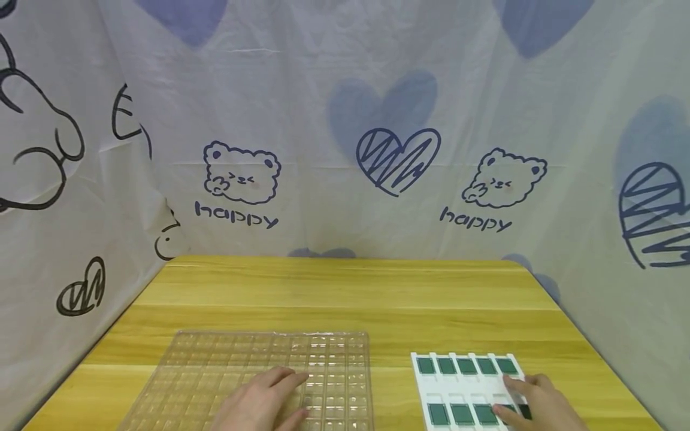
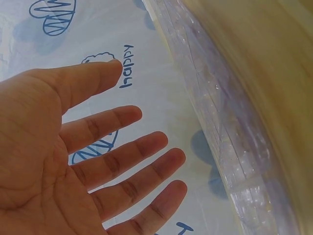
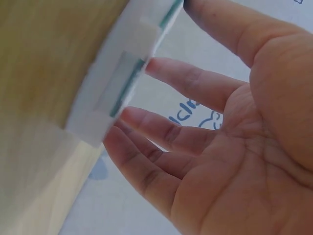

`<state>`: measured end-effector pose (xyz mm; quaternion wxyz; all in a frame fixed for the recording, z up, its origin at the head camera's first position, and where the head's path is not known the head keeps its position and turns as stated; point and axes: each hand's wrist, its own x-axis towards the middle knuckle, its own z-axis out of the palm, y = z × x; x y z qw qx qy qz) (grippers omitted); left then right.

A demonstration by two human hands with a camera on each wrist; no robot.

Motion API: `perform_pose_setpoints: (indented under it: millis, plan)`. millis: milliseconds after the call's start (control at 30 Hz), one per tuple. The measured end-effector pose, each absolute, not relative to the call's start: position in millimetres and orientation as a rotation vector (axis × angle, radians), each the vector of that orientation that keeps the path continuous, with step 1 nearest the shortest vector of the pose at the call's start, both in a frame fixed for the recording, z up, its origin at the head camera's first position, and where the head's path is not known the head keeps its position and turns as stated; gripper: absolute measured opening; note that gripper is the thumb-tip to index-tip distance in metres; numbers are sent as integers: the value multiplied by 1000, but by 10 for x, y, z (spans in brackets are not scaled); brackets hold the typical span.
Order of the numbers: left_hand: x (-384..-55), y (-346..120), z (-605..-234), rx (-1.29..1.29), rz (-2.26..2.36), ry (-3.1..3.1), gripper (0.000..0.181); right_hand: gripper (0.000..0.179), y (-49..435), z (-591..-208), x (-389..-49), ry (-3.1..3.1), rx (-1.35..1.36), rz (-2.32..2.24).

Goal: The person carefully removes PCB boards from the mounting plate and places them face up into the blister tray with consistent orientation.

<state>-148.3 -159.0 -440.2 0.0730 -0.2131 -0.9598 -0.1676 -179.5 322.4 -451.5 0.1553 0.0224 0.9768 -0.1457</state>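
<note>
At the right hand [image 1: 544, 404], partly beneath thumb and index finger: white rectangular tray [image 1: 447, 383], lying flat, bearing dark-green rectangular pieces [image 1: 466, 366] in slots. Five in the far row, ahead of the hand and to its left; more in the near row, left of the thumb and partly covered. Pale recesses between the rows. Right hand with fingers apart, thumb parted from index; in its wrist view, fingertips right at the tray's edge, contact hard to tell.

Well left of there, below the left hand [image 1: 261, 398]: large clear plastic grid tray [image 1: 345, 371], spreading out to both sides of the hand and beyond. Left hand with fingers extended and apart; contact with the grid, cannot tell.

Under both trays: yellow wood-grain surface [image 1: 345, 299]. Beyond both hands, hanging: white cloth [image 1: 312, 197] printed with hearts, bear faces and "happy".
</note>
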Motion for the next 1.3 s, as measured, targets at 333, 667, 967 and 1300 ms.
perform_pose_setpoints:
  millis: [333, 667, 967, 1300]
  plan:
    - [-1494, -1576, -4325, -645, -425, -2828, 45, 80, 3259, -4460, -1868, 2770, 86, -441]
    - [-1516, -1527, -4246, -731, -310, -2711, 45, 72, 3343, -4492, -1929, 2785, -61, -515]
    - [-1542, -1435, -4127, -763, -284, -2742, 46, 77, 3369, -4511, -1938, 2803, -52, -487]
    - [-1643, -1265, -3990, -753, -348, -2814, 43, 66, 3443, -4560, -1938, 2896, -152, -434]
